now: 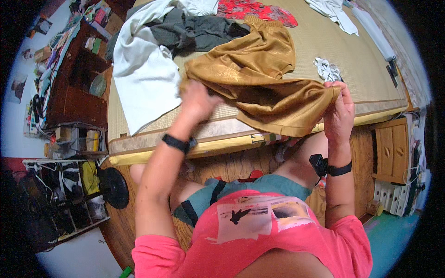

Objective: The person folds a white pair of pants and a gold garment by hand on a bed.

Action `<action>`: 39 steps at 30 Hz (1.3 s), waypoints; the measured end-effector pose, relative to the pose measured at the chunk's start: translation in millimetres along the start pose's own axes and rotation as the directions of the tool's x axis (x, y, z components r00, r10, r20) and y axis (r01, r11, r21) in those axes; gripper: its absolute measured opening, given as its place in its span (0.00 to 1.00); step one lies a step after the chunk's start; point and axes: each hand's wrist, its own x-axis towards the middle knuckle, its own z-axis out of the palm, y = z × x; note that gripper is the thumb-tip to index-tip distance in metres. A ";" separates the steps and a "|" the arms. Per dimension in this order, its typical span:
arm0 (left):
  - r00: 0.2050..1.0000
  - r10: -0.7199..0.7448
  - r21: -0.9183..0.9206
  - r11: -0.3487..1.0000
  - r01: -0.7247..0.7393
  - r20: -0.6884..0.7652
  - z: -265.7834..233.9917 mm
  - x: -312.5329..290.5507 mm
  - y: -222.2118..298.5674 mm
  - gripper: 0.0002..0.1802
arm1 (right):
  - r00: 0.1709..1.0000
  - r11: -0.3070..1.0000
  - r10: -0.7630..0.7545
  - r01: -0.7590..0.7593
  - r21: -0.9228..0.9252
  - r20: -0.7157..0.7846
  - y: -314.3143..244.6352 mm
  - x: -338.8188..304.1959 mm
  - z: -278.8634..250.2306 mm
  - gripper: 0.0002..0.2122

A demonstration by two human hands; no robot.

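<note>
A pair of shiny gold shorts (259,88) with a gathered elastic waistband lies across the edge of the bed mat, the waistband pointing away from me. My right hand (340,104) pinches the right corner of a leg hem, lifting it slightly. At the opposite leg end, my left hand (198,103) is closed at the cloth's left edge, its fingers blurred and partly hidden. Folds sag between the two hands, and the lower edge hangs over the bed's front. Just left of the shorts lies a white garment (143,78), and behind them a dark grey garment (199,30).
Red patterned cloth (259,11) and white cloth (333,14) lie farther back on the bed mat (333,41). A small white bundle (327,69) sits near my right hand. A dark wooden cabinet (69,97) and a black fan (113,187) stand left; a wooden drawer unit (390,150) stands right.
</note>
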 end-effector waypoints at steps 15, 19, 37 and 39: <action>0.875 0.232 -0.806 -0.343 0.482 0.425 -17.9 -154.3 57.0 0.22 | 0.579 0.919 -0.078 0.356 -0.166 0.811 45.9 -89.2 108.5 0.05; 0.961 -0.205 -0.982 -0.091 0.168 0.184 -53.3 -197.0 28.2 0.23 | 0.647 0.882 -0.124 0.419 -0.214 0.752 48.3 -72.2 91.9 0.05; 0.283 -0.250 -0.318 0.921 -0.227 -0.926 -167.4 -338.9 -50.0 0.26 | 0.879 0.266 0.058 0.444 -0.856 0.474 142.4 81.1 1.1 0.12; 0.452 -0.167 -0.345 0.872 -0.347 -0.876 -169.4 -319.7 -53.1 0.35 | 0.895 0.354 0.068 0.392 -0.849 0.441 142.0 85.3 -0.7 0.11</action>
